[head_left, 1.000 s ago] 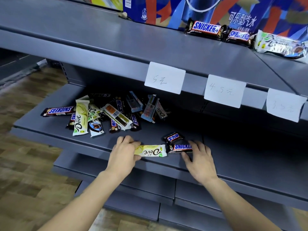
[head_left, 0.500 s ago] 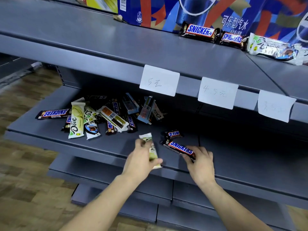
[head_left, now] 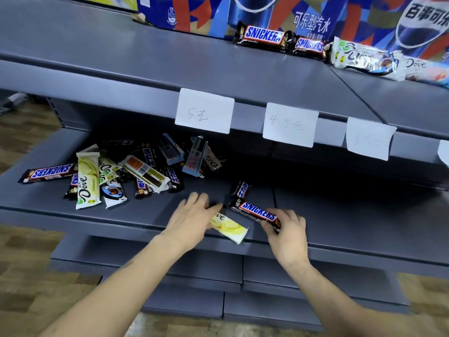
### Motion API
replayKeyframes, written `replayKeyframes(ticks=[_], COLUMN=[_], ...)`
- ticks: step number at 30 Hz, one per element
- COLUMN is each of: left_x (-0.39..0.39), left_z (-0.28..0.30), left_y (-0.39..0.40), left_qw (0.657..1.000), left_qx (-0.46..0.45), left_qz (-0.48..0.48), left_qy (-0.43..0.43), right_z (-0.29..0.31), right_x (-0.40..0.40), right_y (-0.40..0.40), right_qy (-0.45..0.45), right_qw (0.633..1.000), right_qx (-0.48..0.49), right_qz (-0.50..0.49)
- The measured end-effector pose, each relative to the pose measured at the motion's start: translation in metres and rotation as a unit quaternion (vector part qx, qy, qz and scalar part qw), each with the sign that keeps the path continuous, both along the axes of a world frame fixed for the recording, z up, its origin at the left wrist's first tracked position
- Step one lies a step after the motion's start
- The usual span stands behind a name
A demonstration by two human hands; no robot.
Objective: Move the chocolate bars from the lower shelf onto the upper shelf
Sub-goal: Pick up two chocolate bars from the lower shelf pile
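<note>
My left hand (head_left: 192, 221) holds a yellow-and-white Dove bar (head_left: 229, 227) at the front edge of the lower shelf (head_left: 43, 203). My right hand (head_left: 285, 231) pinches the near end of a Snickers bar (head_left: 255, 212) lying on that shelf. A small dark bar (head_left: 241, 189) lies just behind it. A pile of several bars (head_left: 116, 173) sits further left on the lower shelf. On the upper shelf (head_left: 145, 69), at the back right, lie two Snickers bars (head_left: 264, 36) and Dove bars (head_left: 364, 59).
Blue drink cartons (head_left: 279, 15) stand along the back of the upper shelf. Three white price cards (head_left: 204, 110) hang from its front lip above the lower shelf. Further grey shelves (head_left: 194, 276) step out below, over a wooden floor (head_left: 21, 263).
My left hand has shifted right with the Dove bar and turned it, its free end now pointing right. My right hand went from lying flat on the Snickers bar to pinching its end.
</note>
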State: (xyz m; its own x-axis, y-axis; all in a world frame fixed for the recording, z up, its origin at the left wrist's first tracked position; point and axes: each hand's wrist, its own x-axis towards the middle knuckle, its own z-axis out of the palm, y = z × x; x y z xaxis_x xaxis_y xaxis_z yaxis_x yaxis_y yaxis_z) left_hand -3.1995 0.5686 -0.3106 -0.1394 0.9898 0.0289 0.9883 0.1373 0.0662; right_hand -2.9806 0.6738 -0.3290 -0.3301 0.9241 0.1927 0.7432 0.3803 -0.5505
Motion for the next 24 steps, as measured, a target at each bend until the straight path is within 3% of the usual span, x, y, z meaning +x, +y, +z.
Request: replayKeyframes(ticks=[6,12,24], left_x=[0.003,0.027,0.129], left_z=[-0.001,0.014,0.133], left_y=[-0.011,-0.048,-0.092], left_qw=[0.998,0.984,0.954], left_qx=[0.034,0.144,0.231], left_qz=[-0.040,-0.095,-0.160], left_qy=[0.021,0.051,0.106], right_z=[0.016,0.045,0.145], right_x=[0.017,0.035,0.128], right_y=[-0.011,-0.022,-0.051], right_qy=[0.002,0.023,0.051], right_qw=[1.000,0.998,0.984], right_qx=[0.012,0.026,0.111], right_qz=[0.004,0.052,0.129])
